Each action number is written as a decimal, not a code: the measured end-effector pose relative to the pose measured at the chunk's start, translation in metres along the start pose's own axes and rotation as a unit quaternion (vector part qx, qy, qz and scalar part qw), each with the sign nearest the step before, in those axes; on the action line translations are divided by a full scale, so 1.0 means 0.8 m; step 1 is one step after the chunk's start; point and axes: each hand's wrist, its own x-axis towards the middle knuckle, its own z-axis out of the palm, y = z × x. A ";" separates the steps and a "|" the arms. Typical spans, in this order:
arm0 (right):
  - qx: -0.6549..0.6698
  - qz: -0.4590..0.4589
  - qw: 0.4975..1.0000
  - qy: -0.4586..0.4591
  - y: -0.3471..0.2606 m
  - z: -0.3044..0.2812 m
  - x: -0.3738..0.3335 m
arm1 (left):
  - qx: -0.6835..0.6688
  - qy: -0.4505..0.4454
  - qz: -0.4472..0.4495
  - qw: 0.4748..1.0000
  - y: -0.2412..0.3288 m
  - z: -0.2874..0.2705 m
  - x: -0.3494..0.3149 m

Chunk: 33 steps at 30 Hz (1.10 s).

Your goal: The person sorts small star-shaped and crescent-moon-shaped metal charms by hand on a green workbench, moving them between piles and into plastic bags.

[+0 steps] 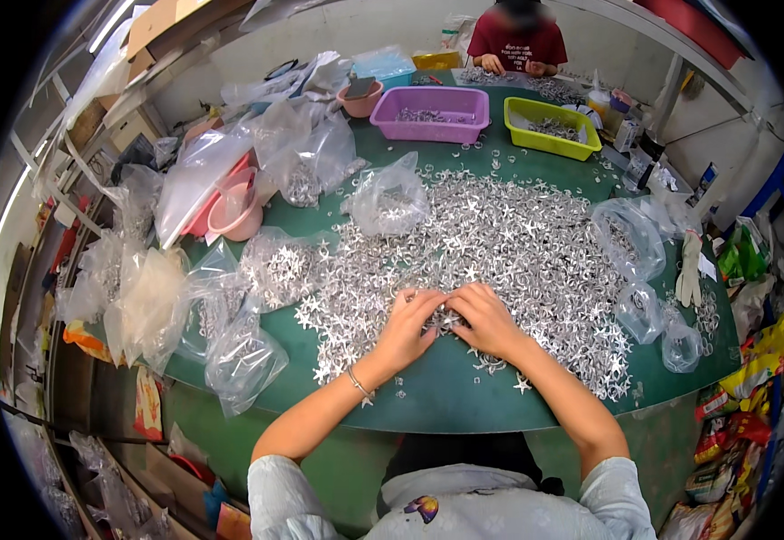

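A big heap of small silver star-shaped metal pieces covers the middle of a green table. My left hand and my right hand meet at the near edge of the heap, fingers curled down and pinching a small cluster of the star pieces between them. A thin bracelet sits on my left wrist. Loose stars lie scattered around both hands.
Clear plastic bags of pieces crowd the table's left side and right edge. A pink bowl, a purple tray and a lime tray stand farther back. Another person in a red shirt works at the far end.
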 end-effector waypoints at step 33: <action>-0.007 0.080 0.994 -0.071 -0.057 -0.018 -0.046 | 0.003 -0.085 -0.048 0.995 0.053 0.003 -0.066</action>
